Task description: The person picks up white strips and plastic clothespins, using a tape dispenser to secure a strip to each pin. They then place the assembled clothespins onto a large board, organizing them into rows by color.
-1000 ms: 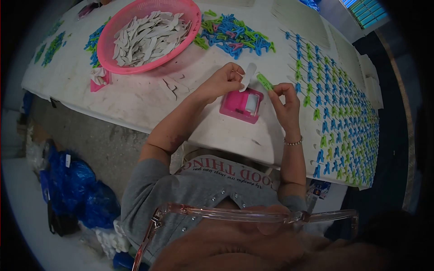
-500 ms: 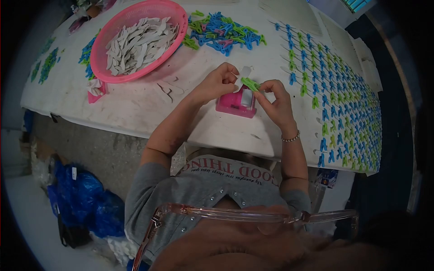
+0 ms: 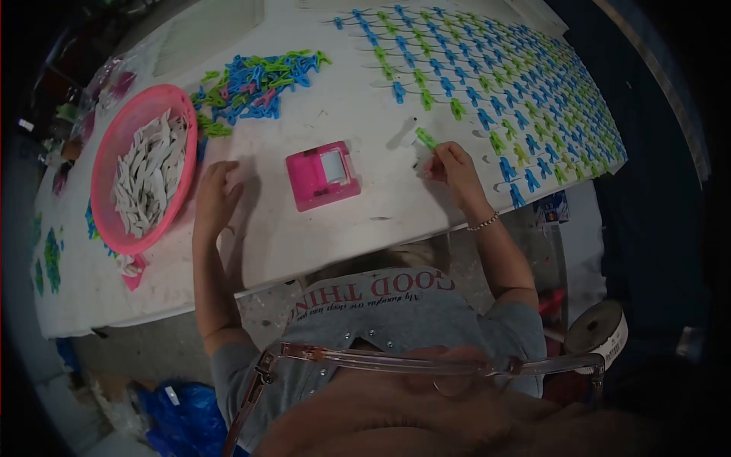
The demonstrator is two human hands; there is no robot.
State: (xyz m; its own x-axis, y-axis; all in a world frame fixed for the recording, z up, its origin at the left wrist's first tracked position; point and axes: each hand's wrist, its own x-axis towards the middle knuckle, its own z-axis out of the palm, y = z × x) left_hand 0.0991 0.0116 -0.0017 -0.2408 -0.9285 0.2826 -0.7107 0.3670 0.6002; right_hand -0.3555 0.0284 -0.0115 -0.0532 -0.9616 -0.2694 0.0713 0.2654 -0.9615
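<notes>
My right hand [image 3: 454,174] pinches a green clothespin [image 3: 426,138] by one end above the white table, just left of the laid-out rows of blue and green clothespins [image 3: 464,61]. A small pale piece shows at the clothespin's far end, too blurred to make out. My left hand [image 3: 216,196], empty and with its fingers apart, hovers beside the pink basket [image 3: 185,99], which holds many whitish-grey strips [image 3: 148,179]. Between my hands stands a pink tape dispenser [image 3: 303,179] with a pale roll of tape [image 3: 333,167]; neither hand touches it.
A loose pile of blue, green and some pink clothespins [image 3: 263,84] lies beyond the dispenser. Smaller clusters of clothespins [image 3: 50,259] sit at the far left. The table's front edge [image 3: 274,289] runs close to my body. A blue plastic bag [image 3: 190,419] lies on the floor.
My hands have parted from above the dispenser: the left moved toward the basket, the right carried the green clothespin toward the rows. The camera view has turned to the right.
</notes>
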